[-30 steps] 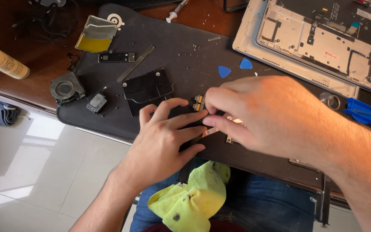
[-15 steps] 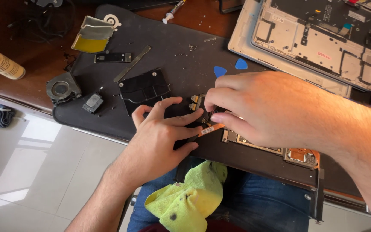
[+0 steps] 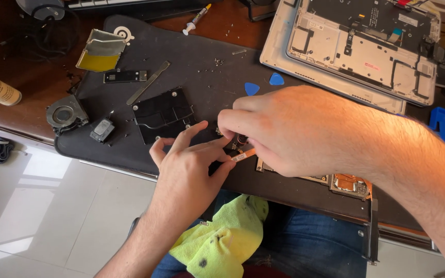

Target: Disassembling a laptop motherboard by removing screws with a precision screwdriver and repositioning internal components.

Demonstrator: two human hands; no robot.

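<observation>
The right hand (image 3: 289, 131) covers most of the circuit board (image 3: 348, 184) — only its copper-coloured end shows beyond the wrist. What the fingertips pinch beside that board is too small to tell. Above the board, the opened laptop shell (image 3: 336, 56) is cut off by the top edge — so is the keyboard (image 3: 114, 3) left of it.

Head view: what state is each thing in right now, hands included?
Left hand: fingers pressing down on the circuit board.
Right hand: pinching a small orange ribbon cable.
Circuit board: bare, lying on the black mat.
Laptop case: opened, insides exposed.
Fan: detached, lying on the mat's edge.
Yellow cloth: crumpled on the lap.
</observation>
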